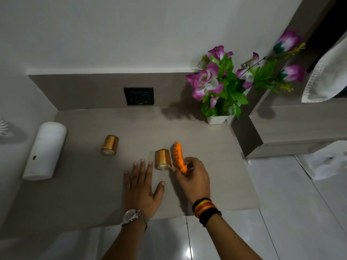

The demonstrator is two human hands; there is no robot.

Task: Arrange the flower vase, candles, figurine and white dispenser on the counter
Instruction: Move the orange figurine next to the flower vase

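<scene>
An orange striped tiger figurine (178, 155) stands on the beige counter (90, 184), and my right hand (193, 178) is shut on its near end. Just left of it stands a gold candle holder (163, 159); a second gold candle holder (110, 145) stands further left. My left hand (141, 186) lies flat on the counter with fingers spread, holding nothing, close to the nearer candle. A white cylindrical dispenser (45, 151) stands at the counter's left end. A white vase (217, 119) with purple flowers (212, 81) sits in the back right corner.
A black wall socket (139, 96) is set in the backsplash behind the counter. A wooden shelf (300, 126) juts out at the right, with a white towel (326, 76) hanging above it. Glossy white floor tiles (293, 212) lie below the counter's front edge.
</scene>
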